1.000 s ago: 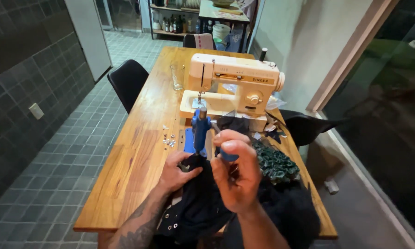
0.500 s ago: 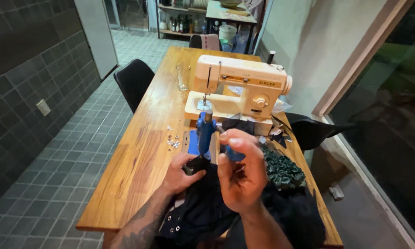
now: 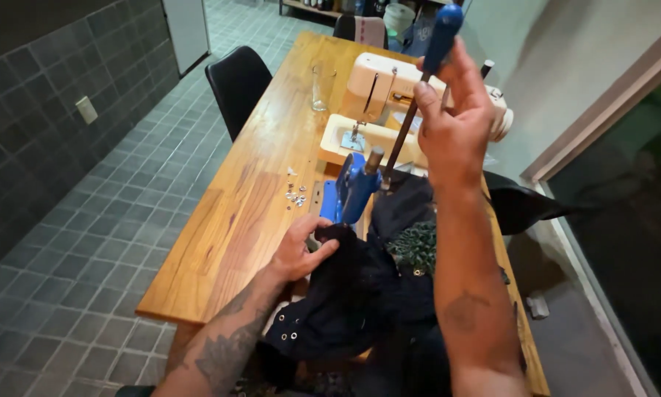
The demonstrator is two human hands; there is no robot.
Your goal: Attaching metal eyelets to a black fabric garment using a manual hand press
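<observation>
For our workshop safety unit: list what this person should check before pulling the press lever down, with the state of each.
1. Right hand grips blue lever handle: ok.
2. Left hand holds dark fabric at blue press: ok.
3. Left fingers clear of the die: cannot tell, fabric hides it.
4. Eyelet seated under the punch: cannot tell.
5. Spare eyelets within reach on wooden table: ok.

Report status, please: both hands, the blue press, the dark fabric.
Right hand shut on press lever, raised high. Left hand holds dark fabric at blue press. Loose eyelets beside it, apart.
</observation>
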